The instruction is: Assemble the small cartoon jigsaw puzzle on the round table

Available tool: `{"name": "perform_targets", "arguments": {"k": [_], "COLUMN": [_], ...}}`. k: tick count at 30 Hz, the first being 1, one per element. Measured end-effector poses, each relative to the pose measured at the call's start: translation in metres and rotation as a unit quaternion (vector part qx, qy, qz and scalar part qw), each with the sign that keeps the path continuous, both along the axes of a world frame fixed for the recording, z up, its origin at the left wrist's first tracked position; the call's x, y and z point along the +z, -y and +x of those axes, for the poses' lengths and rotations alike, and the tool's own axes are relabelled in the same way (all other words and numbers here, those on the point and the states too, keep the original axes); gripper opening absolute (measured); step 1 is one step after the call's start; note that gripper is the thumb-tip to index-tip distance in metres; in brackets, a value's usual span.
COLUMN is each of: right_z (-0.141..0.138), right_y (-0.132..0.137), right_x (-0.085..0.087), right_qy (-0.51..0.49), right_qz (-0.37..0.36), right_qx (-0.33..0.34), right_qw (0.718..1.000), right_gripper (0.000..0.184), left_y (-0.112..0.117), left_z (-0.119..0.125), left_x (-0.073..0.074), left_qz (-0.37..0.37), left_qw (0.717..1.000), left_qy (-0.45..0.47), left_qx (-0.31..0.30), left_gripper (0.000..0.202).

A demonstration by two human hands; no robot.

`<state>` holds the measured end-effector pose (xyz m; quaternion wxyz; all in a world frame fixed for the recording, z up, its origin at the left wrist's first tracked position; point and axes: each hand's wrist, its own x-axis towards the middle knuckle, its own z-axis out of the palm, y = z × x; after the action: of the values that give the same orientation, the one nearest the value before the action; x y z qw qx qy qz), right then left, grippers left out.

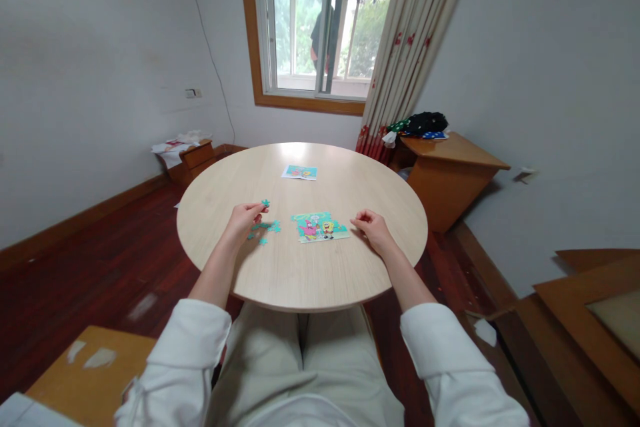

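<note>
Between the thumb and fingers of my left hand (245, 219) is a teal puzzle piece (265, 203), raised above the table. Below that hand lie several loose teal puzzle pieces (270, 228), some hidden behind the fingers. A partly assembled jigsaw puzzle (320, 228) with a pink and a yellow cartoon figure lies at the table's middle; its upper right edge is uneven. Just right of it rests my right hand (371, 225), fingers curled with thumb and index together; whether anything is in them cannot be seen. Farther back lies a picture sheet (300, 173) with similar figures.
The round pale wooden table (310, 280) reaches from my lap toward the window (320, 27). At right is a wooden cabinet (450, 167) with dark cloth (425, 124) on top. A small wooden stand (196, 159) with papers is at back left. A person (323, 40) stands outside the window.
</note>
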<state>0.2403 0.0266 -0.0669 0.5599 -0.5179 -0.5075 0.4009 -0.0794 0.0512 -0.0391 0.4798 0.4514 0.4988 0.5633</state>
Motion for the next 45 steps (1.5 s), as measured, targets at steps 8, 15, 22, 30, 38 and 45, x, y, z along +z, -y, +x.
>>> {"name": "perform_targets", "arguments": {"k": [8, 15, 22, 30, 38, 45], "right_z": [-0.004, -0.008, -0.013, -0.019, -0.025, -0.025], "right_y": [0.004, 0.005, 0.005, 0.002, 0.002, 0.002], "right_x": [0.001, 0.004, 0.002, -0.001, -0.003, -0.004], "right_qy": [0.001, 0.007, -0.003, 0.003, -0.015, -0.001], "right_qz": [-0.004, 0.003, -0.001, 0.006, -0.006, -0.001], "right_qx": [-0.001, -0.002, -0.004, -0.005, 0.0, 0.003], "right_qw": [1.0, 1.0, 1.0, 1.0, 1.0, 1.0], "right_gripper": [0.038, 0.039, 0.039, 0.039, 0.038, 0.037], "left_y": [-0.004, 0.001, 0.002, 0.009, 0.011, 0.01], "left_z": [0.012, 0.022, 0.038, 0.064, 0.081, 0.087], "left_x": [0.009, 0.007, 0.003, -0.001, -0.006, -0.011], "left_qz": [0.007, 0.006, -0.003, -0.044, -0.048, -0.041], "left_qw": [0.999, 0.999, 0.999, 0.993, 0.989, 0.987], "left_qy": [0.04, 0.034, 0.032, 0.107, 0.131, 0.125], "left_qx": [0.019, 0.001, -0.007, -0.035, -0.056, -0.092], "left_gripper": [0.018, 0.021, 0.022, 0.018, 0.02, 0.019]}}
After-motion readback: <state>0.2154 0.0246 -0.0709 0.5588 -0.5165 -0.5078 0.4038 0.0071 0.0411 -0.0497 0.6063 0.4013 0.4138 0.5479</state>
